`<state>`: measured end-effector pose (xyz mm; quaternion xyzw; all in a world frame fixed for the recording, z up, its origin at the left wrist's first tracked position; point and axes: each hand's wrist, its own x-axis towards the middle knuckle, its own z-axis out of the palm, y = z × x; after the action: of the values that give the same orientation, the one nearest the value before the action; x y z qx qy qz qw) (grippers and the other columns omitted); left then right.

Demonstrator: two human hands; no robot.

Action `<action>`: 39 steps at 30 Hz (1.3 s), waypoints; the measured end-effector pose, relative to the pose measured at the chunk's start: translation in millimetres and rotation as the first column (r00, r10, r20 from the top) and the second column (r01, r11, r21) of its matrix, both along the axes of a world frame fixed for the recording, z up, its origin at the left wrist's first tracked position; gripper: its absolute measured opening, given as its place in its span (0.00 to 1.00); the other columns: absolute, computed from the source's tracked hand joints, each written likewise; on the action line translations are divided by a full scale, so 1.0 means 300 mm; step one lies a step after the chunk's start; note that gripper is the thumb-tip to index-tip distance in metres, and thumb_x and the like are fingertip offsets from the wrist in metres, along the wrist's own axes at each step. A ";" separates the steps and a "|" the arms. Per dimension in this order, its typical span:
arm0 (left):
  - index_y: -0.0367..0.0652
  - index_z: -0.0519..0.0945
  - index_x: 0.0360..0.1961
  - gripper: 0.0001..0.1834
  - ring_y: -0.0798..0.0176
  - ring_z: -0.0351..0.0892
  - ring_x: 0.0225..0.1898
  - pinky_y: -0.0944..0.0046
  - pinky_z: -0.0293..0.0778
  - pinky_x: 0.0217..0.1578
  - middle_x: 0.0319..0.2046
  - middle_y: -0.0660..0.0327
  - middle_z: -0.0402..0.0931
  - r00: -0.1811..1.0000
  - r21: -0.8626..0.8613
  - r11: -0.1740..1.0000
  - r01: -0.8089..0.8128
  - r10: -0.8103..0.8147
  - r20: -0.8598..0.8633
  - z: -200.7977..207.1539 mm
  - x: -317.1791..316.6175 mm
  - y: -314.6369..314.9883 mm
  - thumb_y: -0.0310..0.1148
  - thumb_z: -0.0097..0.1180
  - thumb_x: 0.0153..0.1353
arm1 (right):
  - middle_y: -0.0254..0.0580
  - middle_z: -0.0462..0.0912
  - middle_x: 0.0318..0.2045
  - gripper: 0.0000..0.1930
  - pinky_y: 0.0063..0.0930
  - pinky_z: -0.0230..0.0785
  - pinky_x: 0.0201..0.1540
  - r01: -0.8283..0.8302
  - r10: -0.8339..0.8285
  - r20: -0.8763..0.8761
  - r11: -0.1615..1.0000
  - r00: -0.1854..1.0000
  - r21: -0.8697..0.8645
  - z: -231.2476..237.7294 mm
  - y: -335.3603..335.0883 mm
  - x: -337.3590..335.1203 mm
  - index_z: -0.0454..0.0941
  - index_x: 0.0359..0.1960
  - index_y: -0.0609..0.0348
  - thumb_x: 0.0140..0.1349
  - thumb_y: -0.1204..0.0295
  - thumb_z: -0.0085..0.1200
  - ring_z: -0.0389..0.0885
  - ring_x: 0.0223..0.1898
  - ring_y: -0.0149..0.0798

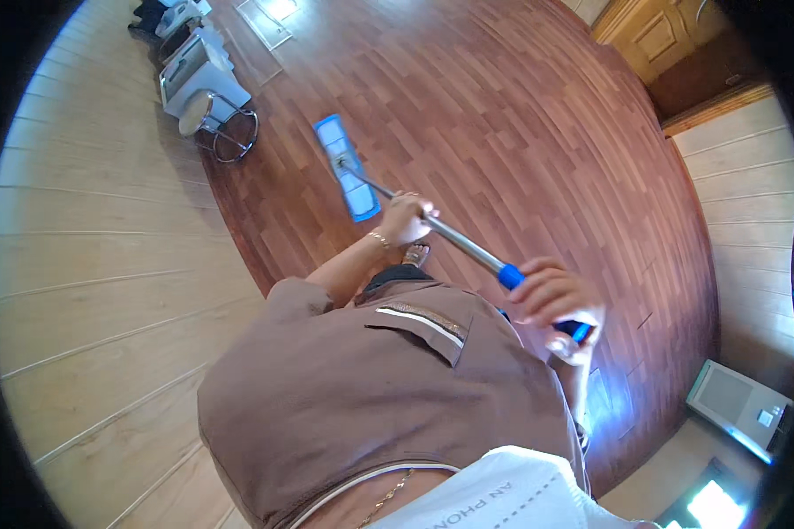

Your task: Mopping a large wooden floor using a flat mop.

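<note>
A flat mop with a light-blue rectangular pad lies on the wooden floor ahead of me, slightly to the left. Its silver metal pole slants up from the pad toward my right side. My left hand, with a bracelet at the wrist, is closed around the lower part of the pole. Higher up, my right hand wraps the blue and black grip at the pole's end. The right fingers are a little blurred, and part of the grip is hidden under them.
Along the left wall stand a round stool with chrome legs and a white cabinet. A wooden door is at the far right. Near the right wall sits a pale box-shaped appliance. Reddish-brown plank floor spreads between the walls.
</note>
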<state>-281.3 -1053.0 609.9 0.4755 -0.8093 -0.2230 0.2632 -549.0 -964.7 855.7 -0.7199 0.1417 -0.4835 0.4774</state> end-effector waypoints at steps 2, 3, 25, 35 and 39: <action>0.50 0.77 0.17 0.08 0.50 0.78 0.30 0.51 0.68 0.36 0.20 0.58 0.76 0.994 0.028 0.995 -0.093 0.091 0.066 -0.031 0.138 0.018 0.37 0.63 0.47 | 0.41 0.84 0.29 0.09 0.46 0.65 0.53 -0.054 0.055 -0.011 0.994 0.998 0.094 -0.041 -0.034 0.082 0.80 0.26 0.56 0.48 0.64 0.60 0.84 0.39 0.46; 0.50 0.77 0.17 0.08 0.49 0.78 0.30 0.51 0.68 0.35 0.20 0.58 0.76 0.989 0.025 0.991 -0.129 0.126 0.079 -0.053 0.197 0.027 0.37 0.63 0.47 | 0.41 0.83 0.28 0.09 0.46 0.64 0.53 -0.083 0.087 -0.028 0.990 0.996 0.118 -0.056 -0.050 0.116 0.80 0.26 0.57 0.49 0.65 0.60 0.83 0.39 0.46; 0.49 0.75 0.22 0.12 0.50 0.77 0.36 0.48 0.66 0.34 0.26 0.61 0.78 0.961 0.006 0.974 -0.228 0.224 0.162 -0.269 0.403 0.016 0.42 0.63 0.54 | 0.45 0.83 0.35 0.08 0.36 0.70 0.47 0.208 -0.145 -0.223 0.935 0.964 0.288 -0.170 0.012 0.210 0.81 0.30 0.65 0.59 0.71 0.59 0.79 0.41 0.42; 0.45 0.70 0.15 0.16 0.51 0.75 0.26 0.54 0.70 0.27 0.19 0.58 0.71 0.671 0.073 0.706 0.705 -0.696 0.254 -0.003 -0.307 -0.163 0.38 0.64 0.47 | 0.40 0.83 0.27 0.02 0.39 0.65 0.52 0.669 -0.585 -0.366 0.725 0.724 0.164 0.055 0.380 -0.090 0.81 0.25 0.60 0.52 0.76 0.61 0.82 0.42 0.42; 0.48 0.73 0.19 0.10 0.50 0.77 0.29 0.51 0.71 0.27 0.21 0.58 0.74 0.403 0.075 0.435 0.897 -0.877 0.262 0.014 -0.662 -0.096 0.36 0.64 0.41 | 0.39 0.82 0.26 0.02 0.38 0.66 0.47 0.810 -0.726 -0.398 0.582 0.561 0.080 0.126 0.576 -0.202 0.80 0.24 0.58 0.50 0.77 0.61 0.83 0.39 0.44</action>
<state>-479.9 -1081.7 614.0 -0.0120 -0.9726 -0.2319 0.0139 -609.7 -792.0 893.6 -0.5851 0.5798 -0.4966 0.2737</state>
